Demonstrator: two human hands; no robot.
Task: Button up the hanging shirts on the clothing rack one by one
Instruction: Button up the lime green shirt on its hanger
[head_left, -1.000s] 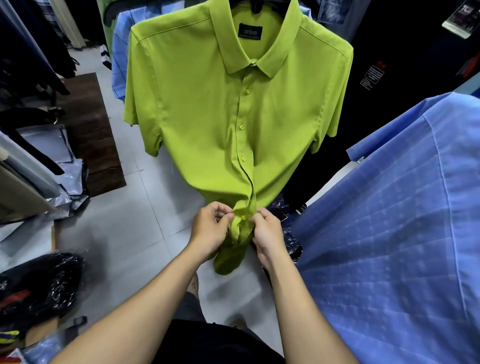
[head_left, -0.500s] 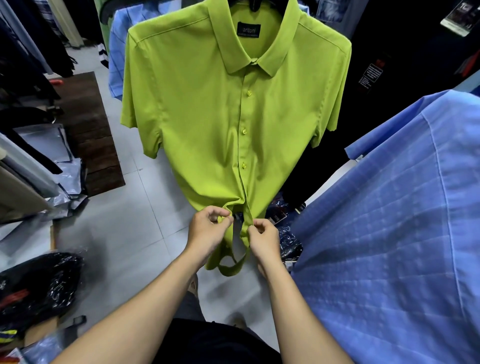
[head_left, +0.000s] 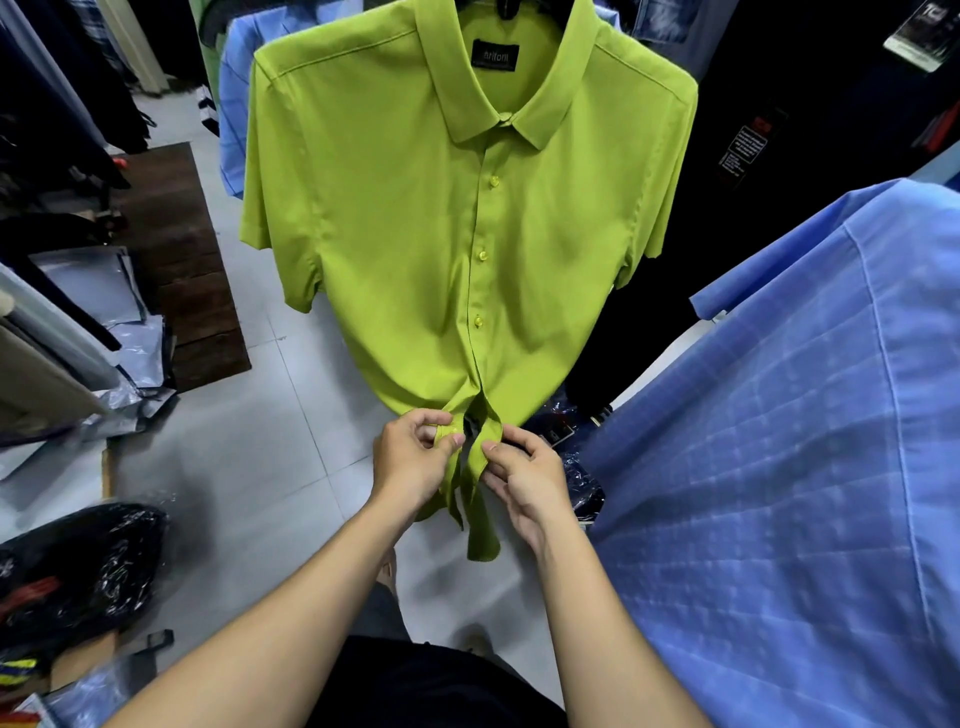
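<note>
green shirt (head_left: 415, 234) hanger cropped, both hands pinching hem

A green shirt (head_left: 415, 218) is hanging on a hanger, its upper buttons (head_left: 482, 254) closed and its lower front parting near the hem. The left hand (head_left: 410, 457) is pinching one placket edge, and the right hand (head_left: 524, 478) is pinching the other, a small gap showing between them. A blue shirt (head_left: 779, 467) is filling the right side. Plastic bags (head_left: 78, 566) are lying on the tiled floor (head_left: 249, 467).
</note>
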